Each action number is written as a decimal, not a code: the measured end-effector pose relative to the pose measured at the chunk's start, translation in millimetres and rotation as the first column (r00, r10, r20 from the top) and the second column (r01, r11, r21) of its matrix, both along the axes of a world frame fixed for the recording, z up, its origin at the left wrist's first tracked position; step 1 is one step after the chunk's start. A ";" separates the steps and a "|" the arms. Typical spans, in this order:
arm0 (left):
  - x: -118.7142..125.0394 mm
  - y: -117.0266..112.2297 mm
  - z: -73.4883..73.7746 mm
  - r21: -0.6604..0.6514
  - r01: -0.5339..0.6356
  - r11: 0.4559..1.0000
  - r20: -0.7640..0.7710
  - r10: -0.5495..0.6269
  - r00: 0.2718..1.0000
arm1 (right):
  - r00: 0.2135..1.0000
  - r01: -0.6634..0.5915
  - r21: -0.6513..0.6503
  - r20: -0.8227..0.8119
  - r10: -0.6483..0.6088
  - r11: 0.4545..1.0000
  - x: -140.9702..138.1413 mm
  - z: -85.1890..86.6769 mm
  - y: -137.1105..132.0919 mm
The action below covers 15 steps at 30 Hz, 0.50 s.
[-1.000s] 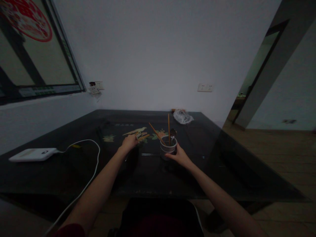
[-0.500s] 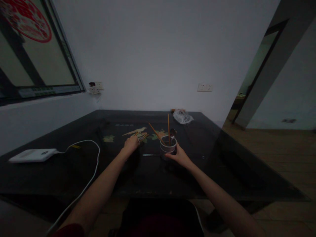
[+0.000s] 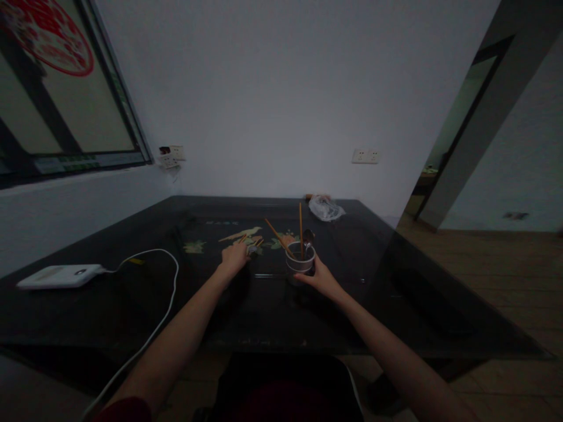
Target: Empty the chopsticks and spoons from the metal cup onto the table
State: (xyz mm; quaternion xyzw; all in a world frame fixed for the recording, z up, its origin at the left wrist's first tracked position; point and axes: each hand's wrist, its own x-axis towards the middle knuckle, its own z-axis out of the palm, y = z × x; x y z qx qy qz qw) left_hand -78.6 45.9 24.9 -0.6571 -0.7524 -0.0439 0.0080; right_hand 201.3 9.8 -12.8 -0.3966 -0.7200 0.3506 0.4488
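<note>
Cup [image 3: 300, 262], pale and round, orange chopsticks [image 3: 301, 228] standing inside, right hand [image 3: 323, 279] gripping

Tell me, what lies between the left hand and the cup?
The head view shows loose orange chopsticks on the dark table between the left hand and the cup, plus a small grey thing too dim to name.

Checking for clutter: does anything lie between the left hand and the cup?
Nothing visible in this dim view: only dark table shows between the left hand and the cup held by the right hand. One chopstick in the cup leans over that gap.
</note>
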 end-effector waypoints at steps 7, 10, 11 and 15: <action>0.6 0.0 -0.6 0.003 0.014 1.000 -0.013 -0.014 1.000 | 1.000 -0.023 -0.009 -0.016 0.023 1.000 -0.9 1.3 -0.9; 0.0 1.5 -3.9 0.007 0.026 1.000 -0.048 -0.025 0.999 | 0.999 -0.022 -0.005 -0.026 0.022 1.000 -0.9 -0.9 0.5; -0.1 2.0 -5.0 0.012 0.027 1.000 -0.053 -0.026 0.998 | 1.000 -0.018 -0.003 -0.023 0.018 1.000 -0.8 -2.1 1.4; -1.0 2.6 -6.7 0.019 0.031 0.999 -0.057 -0.030 0.998 | 1.000 -0.006 0.002 -0.004 0.006 1.000 0.3 -5.3 4.4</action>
